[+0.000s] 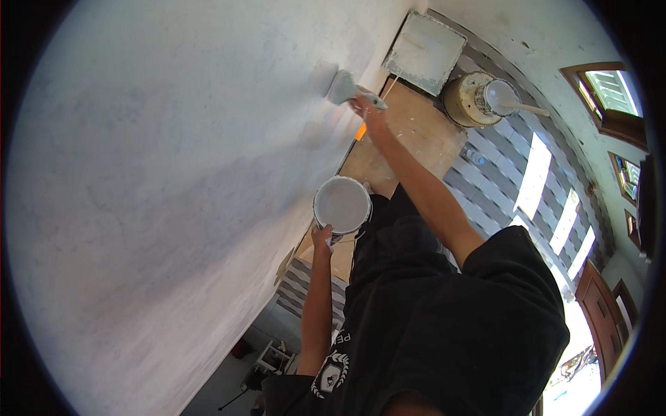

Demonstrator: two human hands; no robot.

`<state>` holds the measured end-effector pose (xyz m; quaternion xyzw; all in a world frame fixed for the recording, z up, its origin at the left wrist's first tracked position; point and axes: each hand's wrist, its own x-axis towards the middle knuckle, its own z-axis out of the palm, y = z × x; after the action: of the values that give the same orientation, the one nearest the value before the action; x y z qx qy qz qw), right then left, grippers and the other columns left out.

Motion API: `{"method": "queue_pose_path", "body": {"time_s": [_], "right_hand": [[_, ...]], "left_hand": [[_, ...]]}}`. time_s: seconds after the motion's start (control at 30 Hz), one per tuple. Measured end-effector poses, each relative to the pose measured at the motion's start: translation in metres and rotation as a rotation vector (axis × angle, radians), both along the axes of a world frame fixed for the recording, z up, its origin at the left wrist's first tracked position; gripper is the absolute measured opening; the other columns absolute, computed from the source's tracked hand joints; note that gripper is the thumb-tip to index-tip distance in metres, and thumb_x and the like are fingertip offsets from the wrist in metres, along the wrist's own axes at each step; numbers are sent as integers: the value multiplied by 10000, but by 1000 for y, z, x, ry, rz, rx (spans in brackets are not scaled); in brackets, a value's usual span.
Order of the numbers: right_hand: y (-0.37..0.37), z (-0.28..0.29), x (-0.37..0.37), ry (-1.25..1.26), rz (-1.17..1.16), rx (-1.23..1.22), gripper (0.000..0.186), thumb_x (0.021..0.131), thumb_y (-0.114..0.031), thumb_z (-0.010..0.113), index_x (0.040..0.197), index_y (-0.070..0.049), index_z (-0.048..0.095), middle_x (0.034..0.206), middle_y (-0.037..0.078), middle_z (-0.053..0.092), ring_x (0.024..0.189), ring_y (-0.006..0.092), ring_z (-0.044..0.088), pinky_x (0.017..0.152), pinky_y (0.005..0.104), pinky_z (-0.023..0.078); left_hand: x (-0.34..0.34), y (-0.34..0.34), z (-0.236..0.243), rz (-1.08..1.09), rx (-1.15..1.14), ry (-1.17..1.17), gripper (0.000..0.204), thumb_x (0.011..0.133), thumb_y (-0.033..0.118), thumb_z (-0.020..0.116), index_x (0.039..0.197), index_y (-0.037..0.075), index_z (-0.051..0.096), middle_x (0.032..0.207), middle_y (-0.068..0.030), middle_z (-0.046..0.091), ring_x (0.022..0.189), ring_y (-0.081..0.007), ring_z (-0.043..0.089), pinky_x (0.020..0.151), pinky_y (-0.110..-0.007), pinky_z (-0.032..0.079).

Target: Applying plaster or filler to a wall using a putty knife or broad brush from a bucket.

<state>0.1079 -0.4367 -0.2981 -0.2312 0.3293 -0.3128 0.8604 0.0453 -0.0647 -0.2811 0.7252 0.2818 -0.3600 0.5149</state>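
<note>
- While I stand here and look, the right hand (364, 109) has its fingers wrapped around the handle of a wide brush (342, 88).
- The brush part is pressed on the big pale wall (173, 152), high above the bucket in my view of things, well apart from it.
- The left hand (321, 236) is curled on the near edge of that round bucket (342, 177), holding it close to the wall.
- Inside the bucket is smooth, pale grey paint (342, 203).
- A brown board (424, 128) lies down below.
- By the board stands a fat drum (456, 102), with a small tub (485, 99) on top and a stick (533, 109) poking out.
- Just beside the drum is a white square panel (427, 52).
- Sunshine makes bright patches (534, 173) on the tiled floor (498, 147).
</note>
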Motion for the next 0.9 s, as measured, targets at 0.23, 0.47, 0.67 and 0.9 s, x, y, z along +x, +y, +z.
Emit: {"method": "queue_pose_path", "body": {"time_s": [0.23, 0.47, 0.67, 0.9], "right_hand": [[65, 88, 30, -24, -196, -38, 345, 897, -62, 650, 1222, 42, 595, 929, 10, 642, 777, 51, 546, 686, 192, 452], [69, 165, -21, -334, 54, 56, 401, 910, -158, 671, 1249, 37, 582, 1052, 75, 678, 953, 134, 641, 835, 264, 514], [44, 84, -18, -240, -25, 117, 396, 960, -192, 585, 1269, 51, 543, 1129, 154, 659, 1016, 252, 662, 949, 385, 517], [23, -1, 4, -192, -84, 74, 356, 953, -151, 586, 1225, 76, 547, 1113, 184, 658, 962, 278, 680, 891, 388, 561]], "left_hand": [[-2, 12, 6, 108, -38, -2, 524, 707, 39, 610, 1210, 29, 463, 1017, -161, 602, 796, -343, 667, 602, -524, 603], [9, 3, 16, 45, -1, 10, 466, 703, 14, 604, 1145, 26, 458, 985, -165, 602, 766, -331, 669, 584, -495, 609], [10, 6, 25, 10, -33, -34, 387, 746, -6, 615, 1098, 10, 455, 963, -163, 593, 756, -321, 666, 600, -479, 617], [10, 9, 34, 22, 7, -32, 358, 757, 4, 635, 1072, 27, 466, 944, -137, 586, 767, -304, 657, 620, -468, 620]]}}
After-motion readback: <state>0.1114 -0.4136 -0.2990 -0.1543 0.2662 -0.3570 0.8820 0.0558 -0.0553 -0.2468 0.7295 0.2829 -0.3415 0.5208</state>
